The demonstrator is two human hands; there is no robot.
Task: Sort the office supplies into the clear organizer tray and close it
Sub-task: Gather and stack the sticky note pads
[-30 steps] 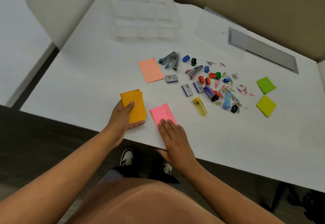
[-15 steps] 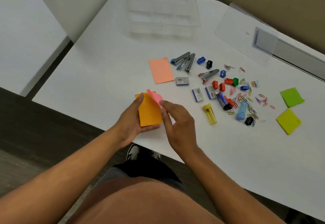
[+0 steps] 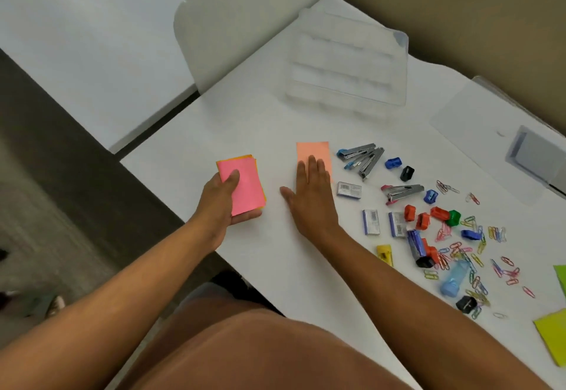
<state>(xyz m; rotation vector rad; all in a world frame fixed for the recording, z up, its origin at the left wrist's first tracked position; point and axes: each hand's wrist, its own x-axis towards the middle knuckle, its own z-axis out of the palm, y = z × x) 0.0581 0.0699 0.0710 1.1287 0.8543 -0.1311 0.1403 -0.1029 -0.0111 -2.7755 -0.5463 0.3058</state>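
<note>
The left hand (image 3: pixel 221 202) is curled around a stack of pink and orange sticky notes (image 3: pixel 244 185) near the table's (image 3: pixel 196 132) front edge. The right hand (image 3: pixel 309 196) is laid flat, fingers straight, on a peach note pad (image 3: pixel 315 151). The clear tray (image 3: pixel 346 64) is seen at the far edge, its lid (image 3: pixel 477 126) lying apart beside it.

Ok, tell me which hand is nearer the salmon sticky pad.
Right. The right hand lies flat with its fingertips on the salmon sticky pad. The left hand is off to that pad's left, holding the pink and orange pads.
</note>
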